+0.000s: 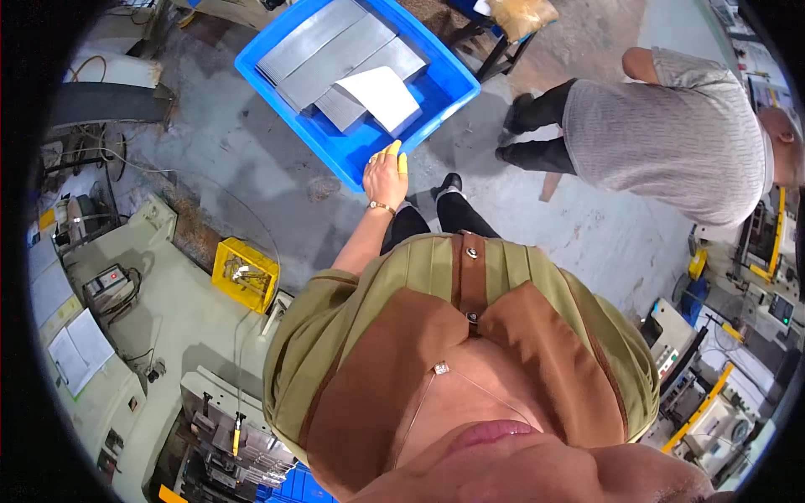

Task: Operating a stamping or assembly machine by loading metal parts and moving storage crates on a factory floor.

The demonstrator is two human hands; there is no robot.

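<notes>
My left hand (386, 178), with yellow covers on some fingers and a bracelet at the wrist, reaches forward to the near edge of a large blue plastic bin (335, 155). Its fingers lap over the rim and grip it. Inside the bin lie stacks of flat grey metal sheets (327, 46). A pale, bright sheet (381, 94) rests at an angle on top of them, near my hand. My right hand is out of view.
A person in a grey shirt (662, 142) stands at the right. A pale green machine (159, 293) with a yellow crate (245, 275) beside it takes up the left. More machinery (713, 402) lines the lower right, and a cable crosses the floor.
</notes>
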